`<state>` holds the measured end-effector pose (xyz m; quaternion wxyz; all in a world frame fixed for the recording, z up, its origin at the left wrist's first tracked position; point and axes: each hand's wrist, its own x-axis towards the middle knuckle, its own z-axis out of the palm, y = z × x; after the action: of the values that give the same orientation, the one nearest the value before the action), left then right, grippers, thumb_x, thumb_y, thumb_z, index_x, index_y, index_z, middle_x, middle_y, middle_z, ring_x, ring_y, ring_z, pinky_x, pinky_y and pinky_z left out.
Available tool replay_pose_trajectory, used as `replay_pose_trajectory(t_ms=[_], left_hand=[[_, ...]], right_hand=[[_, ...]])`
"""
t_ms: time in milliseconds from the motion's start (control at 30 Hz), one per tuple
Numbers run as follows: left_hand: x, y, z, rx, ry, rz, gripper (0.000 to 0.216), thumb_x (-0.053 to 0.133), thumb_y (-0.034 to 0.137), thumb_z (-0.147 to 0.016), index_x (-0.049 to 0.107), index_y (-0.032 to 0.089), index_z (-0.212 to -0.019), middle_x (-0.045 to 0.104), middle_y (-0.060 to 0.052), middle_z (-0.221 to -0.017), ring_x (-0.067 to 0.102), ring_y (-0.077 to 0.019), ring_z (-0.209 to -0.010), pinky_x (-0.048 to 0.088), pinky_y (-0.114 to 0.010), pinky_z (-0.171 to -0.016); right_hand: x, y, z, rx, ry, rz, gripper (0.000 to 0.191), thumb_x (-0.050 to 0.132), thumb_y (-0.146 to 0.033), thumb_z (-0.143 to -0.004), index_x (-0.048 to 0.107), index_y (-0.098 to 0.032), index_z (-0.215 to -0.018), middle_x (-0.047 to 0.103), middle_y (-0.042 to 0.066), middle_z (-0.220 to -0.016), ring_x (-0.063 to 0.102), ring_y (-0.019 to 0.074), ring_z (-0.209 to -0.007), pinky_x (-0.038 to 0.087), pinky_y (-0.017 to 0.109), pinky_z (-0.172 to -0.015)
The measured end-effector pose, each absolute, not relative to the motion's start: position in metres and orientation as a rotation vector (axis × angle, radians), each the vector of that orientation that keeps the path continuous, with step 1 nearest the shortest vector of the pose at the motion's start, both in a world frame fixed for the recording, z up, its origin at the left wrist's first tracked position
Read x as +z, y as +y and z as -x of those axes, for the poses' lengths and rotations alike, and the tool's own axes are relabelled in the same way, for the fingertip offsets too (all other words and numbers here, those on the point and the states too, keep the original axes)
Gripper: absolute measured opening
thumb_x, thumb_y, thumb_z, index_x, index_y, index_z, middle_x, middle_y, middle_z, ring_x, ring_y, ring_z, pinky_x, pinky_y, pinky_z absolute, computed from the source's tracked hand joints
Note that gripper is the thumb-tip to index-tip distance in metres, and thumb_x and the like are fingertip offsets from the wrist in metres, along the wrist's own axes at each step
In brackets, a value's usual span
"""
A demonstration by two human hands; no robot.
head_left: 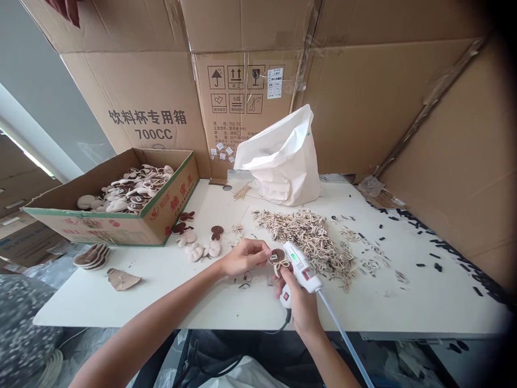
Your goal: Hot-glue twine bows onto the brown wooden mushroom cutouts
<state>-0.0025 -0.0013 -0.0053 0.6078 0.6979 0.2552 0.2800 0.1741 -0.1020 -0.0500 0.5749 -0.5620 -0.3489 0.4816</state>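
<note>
On the big cardboard carton (147, 125) before me I read 饮料杯专用箱 and 700CC in black. Its next panel (246, 91) shows handling symbols, 5层 and 700 CC. The red characters on the smaller box (168, 202) I can't read surely.

Matt corrugated cardboard box (109, 226), glossy white plastic glue gun (301, 267), rough fibrous shreds (307, 242)

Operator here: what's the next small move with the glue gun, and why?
Probably bring the glue gun to the twine bow: the right hand holds it right beside the bow, and the left hand seems to pinch the brown piece steady.
</note>
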Motion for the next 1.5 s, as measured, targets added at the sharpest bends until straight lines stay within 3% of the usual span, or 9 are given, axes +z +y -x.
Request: replay_pose_trajectory(t_ms=[500,800,1233,1500], left_hand=[[-0.0081,-0.0027,0.0003,0.613,0.562,-1.62,0.043,0.061,0.058,-0.098,0.066,0.015,-0.098,0.058,-0.001,-0.076,0.048,-0.0116,-0.066,0.036,-0.026,-0.061],[-0.0079,-0.0027,-0.001,0.62,0.671,-1.721,0.052,0.049,0.061,-0.103,0.059,0.015,-0.079,0.057,-0.001,-0.072,0.047,-0.0124,-0.064,0.036,-0.026,-0.062],[-0.0069,0.0006,0.0031,0.594,0.626,-1.836,0.042,0.061,0.053,-0.096,0.057,0.016,-0.075,0.054,0.0,-0.068,0.045,-0.0117,-0.063,0.037,-0.025,-0.06],[-0.0072,-0.0016,-0.0003,0.596,0.673,-1.917,0.045,0.054,0.05,-0.101,0.057,0.015,-0.072,0.049,0.002,-0.063,0.04,-0.0104,-0.059,0.034,-0.024,-0.057]], right_hand=[[-0.0525,-0.1008,-0.1738,1.121,-0.769,1.282,0.038,0.076,-0.057,-0.086,0.071,-0.021,-0.094,0.071,0.002,-0.072,0.055,0.0137,-0.048,0.04,0.025,-0.045],[-0.0446,-0.1039,-0.1722,1.161,-0.825,1.33,0.037,0.076,-0.057,-0.086,0.071,-0.02,-0.086,0.068,0.001,-0.062,0.052,0.0141,-0.049,0.04,0.027,-0.049],[-0.0501,-0.1022,-0.1751,1.163,-0.826,1.325,0.038,0.076,-0.059,-0.086,0.068,-0.022,-0.087,0.068,0.001,-0.063,0.055,0.0173,-0.05,0.038,0.029,-0.048],[-0.046,-0.1024,-0.1739,1.154,-0.835,1.335,0.037,0.075,-0.058,-0.087,0.069,-0.021,-0.087,0.069,0.0,-0.063,0.052,0.0149,-0.048,0.038,0.027,-0.048]])
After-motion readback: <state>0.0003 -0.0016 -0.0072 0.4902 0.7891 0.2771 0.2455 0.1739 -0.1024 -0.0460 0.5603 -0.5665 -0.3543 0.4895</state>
